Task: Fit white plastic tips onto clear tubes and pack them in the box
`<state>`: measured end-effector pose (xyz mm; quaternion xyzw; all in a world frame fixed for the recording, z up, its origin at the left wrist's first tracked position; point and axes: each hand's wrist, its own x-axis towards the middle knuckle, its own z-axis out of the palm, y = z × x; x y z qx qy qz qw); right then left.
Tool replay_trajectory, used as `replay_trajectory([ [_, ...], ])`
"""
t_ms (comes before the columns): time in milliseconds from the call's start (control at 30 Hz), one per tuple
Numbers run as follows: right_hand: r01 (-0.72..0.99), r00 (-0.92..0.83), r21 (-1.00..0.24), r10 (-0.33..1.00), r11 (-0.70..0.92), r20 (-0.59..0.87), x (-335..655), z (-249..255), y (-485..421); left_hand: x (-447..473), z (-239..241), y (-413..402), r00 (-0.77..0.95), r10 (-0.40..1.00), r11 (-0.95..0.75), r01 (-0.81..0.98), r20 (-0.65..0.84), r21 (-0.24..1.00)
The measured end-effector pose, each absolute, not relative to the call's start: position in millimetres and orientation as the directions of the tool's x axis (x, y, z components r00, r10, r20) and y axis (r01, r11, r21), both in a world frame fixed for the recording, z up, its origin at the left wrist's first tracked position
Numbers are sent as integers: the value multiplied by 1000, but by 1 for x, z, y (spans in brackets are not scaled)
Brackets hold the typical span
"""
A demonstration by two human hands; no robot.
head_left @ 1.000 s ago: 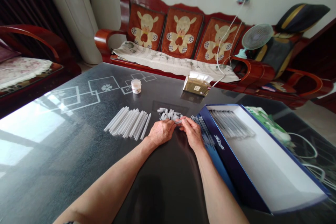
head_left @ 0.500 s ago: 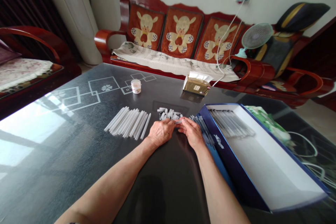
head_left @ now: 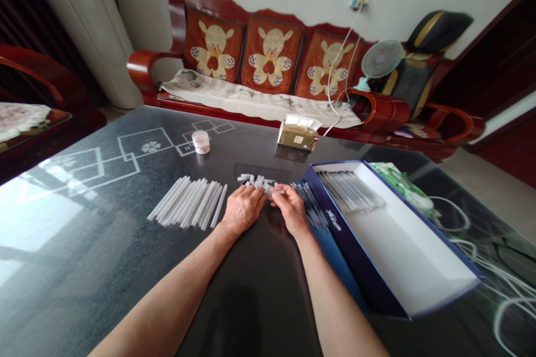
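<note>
My left hand [head_left: 243, 209] is closed, its fingers curled at the near edge of a pile of small white caps [head_left: 255, 179]. Thumb and fingers of my right hand [head_left: 291, 209] pinch a short translucent white pen piece [head_left: 276, 192], whose left end meets my left fingertips. How much of it lies inside the hands is hidden. Left of my left hand lies a row of whitish pen barrels [head_left: 188, 202]. Thin dark pen refills [head_left: 310, 203] lie just right of my right hand, against the box.
An open blue box [head_left: 402, 268] with a white inside holds a row of pens [head_left: 349, 189] at its far end. Farther back stand a tissue box [head_left: 298, 133] and a small round tub [head_left: 201, 142]. A green packet [head_left: 397, 184] and white cables [head_left: 502, 279] lie on the right.
The view has turned slightly right, so the scene sits farther left. Both hands stay together at the pile of caps, with the translucent piece still between them.
</note>
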<state>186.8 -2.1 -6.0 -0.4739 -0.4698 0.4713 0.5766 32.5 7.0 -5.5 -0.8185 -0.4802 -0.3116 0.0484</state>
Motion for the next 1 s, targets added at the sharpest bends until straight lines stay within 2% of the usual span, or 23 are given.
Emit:
replay_trajectory([
  [200, -138, 66, -982, 991, 128, 120, 187, -7, -3, 30, -12, 12, 299, 714, -554, 794, 633, 250],
  [267, -21, 73, -986, 984, 164, 163, 188, -4, -3, 29, -12, 12, 308, 709, -561, 792, 635, 242],
  [333, 200, 79, -953, 965, 229, 248, 191, 3, -4, 29, -11, 12, 334, 704, -580, 779, 627, 237],
  [400, 463, 8, -829, 933, 315, 359, 193, 16, -6, 29, -10, 11, 368, 696, -613, 752, 617, 243],
  [467, 662, -141, -641, 905, 388, 402, 198, 35, -10, 29, -9, 11, 393, 677, -649, 717, 622, 253],
  [533, 765, -260, -489, 895, 420, 362, 208, 55, -14, 28, -8, 11, 395, 640, -685, 681, 659, 257],
  [600, 821, -265, -404, 896, 403, 355, 228, 74, -17, 26, -6, 13, 334, 616, -678, 686, 713, 264],
  [667, 871, -160, -362, 889, 331, 428, 260, 86, -17, 24, -6, 15, 220, 615, -625, 721, 757, 299],
  [767, 941, 143, -337, 862, 35, 487, 322, 89, -13, 22, -9, 19, 117, 616, -574, 745, 779, 341],
  [867, 910, 390, -303, 833, -284, 393, 374, 76, -6, 22, -13, 22, 134, 616, -583, 740, 777, 335],
  [1000, 870, 479, -293, 825, -398, 301, 402, 58, -1, 22, -14, 23, 171, 615, -606, 727, 770, 323],
])
